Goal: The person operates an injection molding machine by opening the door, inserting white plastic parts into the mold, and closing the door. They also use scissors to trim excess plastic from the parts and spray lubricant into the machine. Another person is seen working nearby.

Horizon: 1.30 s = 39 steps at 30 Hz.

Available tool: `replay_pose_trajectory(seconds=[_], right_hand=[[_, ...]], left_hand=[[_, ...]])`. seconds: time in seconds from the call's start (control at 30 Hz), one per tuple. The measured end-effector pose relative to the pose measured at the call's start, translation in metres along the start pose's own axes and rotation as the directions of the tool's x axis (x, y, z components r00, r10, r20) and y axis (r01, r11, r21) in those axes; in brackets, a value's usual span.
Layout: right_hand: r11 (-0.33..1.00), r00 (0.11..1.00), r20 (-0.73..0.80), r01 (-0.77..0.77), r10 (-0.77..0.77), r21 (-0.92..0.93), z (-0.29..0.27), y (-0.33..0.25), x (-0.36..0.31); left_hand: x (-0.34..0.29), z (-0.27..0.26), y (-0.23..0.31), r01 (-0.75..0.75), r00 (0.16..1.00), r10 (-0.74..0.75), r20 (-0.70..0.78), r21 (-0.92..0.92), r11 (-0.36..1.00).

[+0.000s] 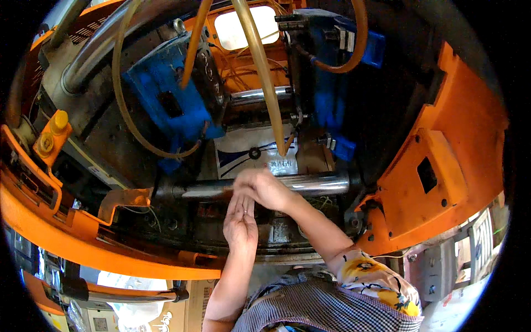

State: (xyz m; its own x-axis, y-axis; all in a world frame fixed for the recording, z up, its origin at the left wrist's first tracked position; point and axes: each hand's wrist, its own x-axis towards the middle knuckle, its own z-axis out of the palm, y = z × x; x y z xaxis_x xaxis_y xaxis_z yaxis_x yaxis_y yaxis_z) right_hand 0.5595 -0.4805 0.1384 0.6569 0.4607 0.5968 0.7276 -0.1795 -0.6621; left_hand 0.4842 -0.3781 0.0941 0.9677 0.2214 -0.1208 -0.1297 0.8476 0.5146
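My left hand [241,228] is turned palm up, its fingers stretched out and pointing away from me. Over its fingertips is my right hand [262,188], bent at the wrist and smeared by motion, so what its fingers do cannot be made out. The two hands meet or overlap just in front of a shiny metal bar [321,183] that crosses the machine. Past the bar lies a white printed sack [232,145] with dark curved stripes and a small dark ring [254,153] on it.
Blue metal blocks [166,102] stand left and right [330,99] of the opening. A thick amber hose [263,66] hangs down the middle, with thinner looped hoses beside it. Orange guards [412,182] flank the opening, and an orange rail [138,260] curves along the near left.
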Motion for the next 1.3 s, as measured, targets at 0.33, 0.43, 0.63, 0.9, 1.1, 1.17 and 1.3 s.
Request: replay_pose_trajectory(seconds=[0.33,0.43,0.63,0.9,1.1,1.17,1.3], right_hand=[[0.98,0.592,-0.784,-0.056,0.187,0.19,-0.007,0.109,0.236],[0.918,0.569,-0.78,0.106,0.26,0.383,0.0,0.099,0.261],[0.549,0.358,-0.708,-0.454,-0.609,-0.702,0.011,0.194,0.296],[0.969,0.485,-0.873,-0.182,-0.06,-0.167,0.027,0.142,0.285],[0.985,0.386,-0.92,-0.115,-0.072,-0.125,0.026,0.133,0.283],[0.951,0.405,-0.899,-0.172,-0.168,-0.256,0.017,0.149,0.285],[0.952,0.431,-0.89,-0.183,-0.148,-0.247,0.015,0.155,0.288]], left_hand=[[-0.004,-0.004,-0.006,0.019,0.998,-0.03,0.063,0.171,0.985],[-0.005,-0.011,-0.001,0.026,0.998,-0.031,0.049,0.111,0.994],[-0.005,-0.011,-0.007,0.054,0.997,-0.058,0.042,0.1,0.994],[-0.005,-0.014,0.002,0.022,1.0,-0.024,0.009,0.159,0.987],[-0.002,-0.019,-0.002,0.04,0.999,-0.04,-0.005,0.143,0.989],[-0.003,-0.016,-0.004,0.054,0.999,-0.053,-0.004,0.131,0.99],[-0.005,-0.013,-0.004,0.053,0.999,-0.053,0.002,0.14,0.989]])
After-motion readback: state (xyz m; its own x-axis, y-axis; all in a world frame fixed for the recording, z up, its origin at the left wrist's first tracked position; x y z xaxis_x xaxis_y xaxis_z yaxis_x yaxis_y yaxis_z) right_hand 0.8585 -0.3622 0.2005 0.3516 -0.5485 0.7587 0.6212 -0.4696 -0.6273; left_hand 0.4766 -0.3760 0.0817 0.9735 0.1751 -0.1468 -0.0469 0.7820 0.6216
